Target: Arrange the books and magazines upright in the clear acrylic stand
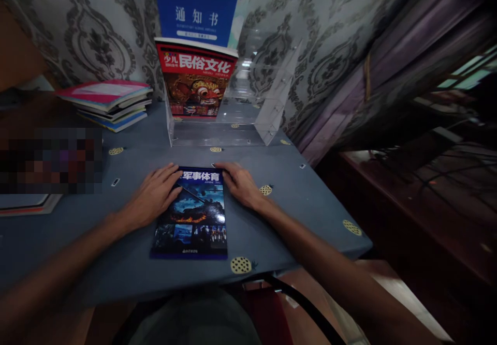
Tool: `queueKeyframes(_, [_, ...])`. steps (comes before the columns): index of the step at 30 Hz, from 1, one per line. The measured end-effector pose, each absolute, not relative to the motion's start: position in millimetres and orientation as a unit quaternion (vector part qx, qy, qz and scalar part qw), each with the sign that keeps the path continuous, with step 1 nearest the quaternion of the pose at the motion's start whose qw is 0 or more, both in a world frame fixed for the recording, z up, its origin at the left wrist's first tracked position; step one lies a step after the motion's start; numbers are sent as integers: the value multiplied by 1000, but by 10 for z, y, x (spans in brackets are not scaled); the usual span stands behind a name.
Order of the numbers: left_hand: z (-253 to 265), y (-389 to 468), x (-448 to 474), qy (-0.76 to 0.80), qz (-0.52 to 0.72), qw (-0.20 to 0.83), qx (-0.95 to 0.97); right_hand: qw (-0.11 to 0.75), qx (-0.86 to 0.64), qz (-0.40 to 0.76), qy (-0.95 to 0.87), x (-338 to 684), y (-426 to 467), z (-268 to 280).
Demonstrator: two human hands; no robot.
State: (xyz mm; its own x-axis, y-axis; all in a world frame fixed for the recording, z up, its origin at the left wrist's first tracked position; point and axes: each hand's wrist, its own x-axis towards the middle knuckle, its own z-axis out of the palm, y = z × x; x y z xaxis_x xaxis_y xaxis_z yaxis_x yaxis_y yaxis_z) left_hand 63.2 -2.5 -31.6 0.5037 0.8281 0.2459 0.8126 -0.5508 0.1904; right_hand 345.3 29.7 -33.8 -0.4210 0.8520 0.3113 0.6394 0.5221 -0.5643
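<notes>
A dark blue book (pixel 198 210) with a tank on its cover lies face up on the blue tablecloth, near the front edge. My left hand (pixel 160 192) rests along the book's upper left side, fingers stretched out and partly over the cover. At the upper right corner lies my right hand (pixel 241 182), its fingers extended and touching the book's edge. Behind the book stands a clear acrylic rack (pixel 217 134). In its left part a red book (pixel 196 84) leans upright, with a blue booklet (pixel 198 9) above and behind it.
Several books and booklets form a stack (pixel 108 102) at the back left. Another book (pixel 31 204) lies at the left edge, beside a blurred patch. Patterned curtain (pixel 330 40) hangs behind the table. On the right, cables (pixel 438 164) lie over a dark surface.
</notes>
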Motion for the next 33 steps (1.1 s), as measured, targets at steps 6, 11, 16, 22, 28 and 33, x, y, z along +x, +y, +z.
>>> queueKeyframes(6, [-300,180,910,444,141,13,885,346,-449,272,-778,3563,403,-404])
queueKeyframes(11, [-336,270,1264,394,164,24,904,364,-432,304,-767,3592,435,-429])
queueKeyframes(16, [-329,259,1464,360,149,33,920,363,-424,307,-770,3600,412,-445])
queueKeyframes(22, [-213,101,1399,356,122,43,925,339,-428,273,-792,3602,368,-411])
queueKeyframes(28, [-128,-430,1328,292,93,76,949,333,-439,260,-793,3579,314,-377])
queueKeyframes(33, [-132,-834,1307,231,79,80,967,331,-440,246,-798,3569,309,-373])
